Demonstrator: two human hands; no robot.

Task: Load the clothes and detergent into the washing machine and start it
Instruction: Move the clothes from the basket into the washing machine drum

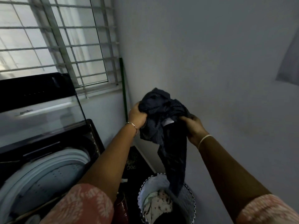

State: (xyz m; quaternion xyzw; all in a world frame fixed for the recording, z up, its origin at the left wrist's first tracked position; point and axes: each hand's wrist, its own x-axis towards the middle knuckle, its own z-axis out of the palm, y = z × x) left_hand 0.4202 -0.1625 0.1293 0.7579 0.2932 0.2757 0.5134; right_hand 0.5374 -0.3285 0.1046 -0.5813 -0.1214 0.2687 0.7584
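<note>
A dark blue striped garment (163, 120) hangs bunched in the air in front of me. My left hand (137, 115) grips its upper left side and my right hand (193, 126) grips its right side. Its tail drops down into a white laundry basket (191, 198) on the floor, which holds more clothes (157, 206). At the lower left stands the top-loading washing machine (93, 139) with its lid (40, 107) raised and its pale drum (48, 175) showing.
A barred window (56, 38) is behind the machine. A grey wall (210, 62) runs close on the right, and a green pole (123, 88) stands in the corner. A dark red object (121, 207) sits between the machine and the basket.
</note>
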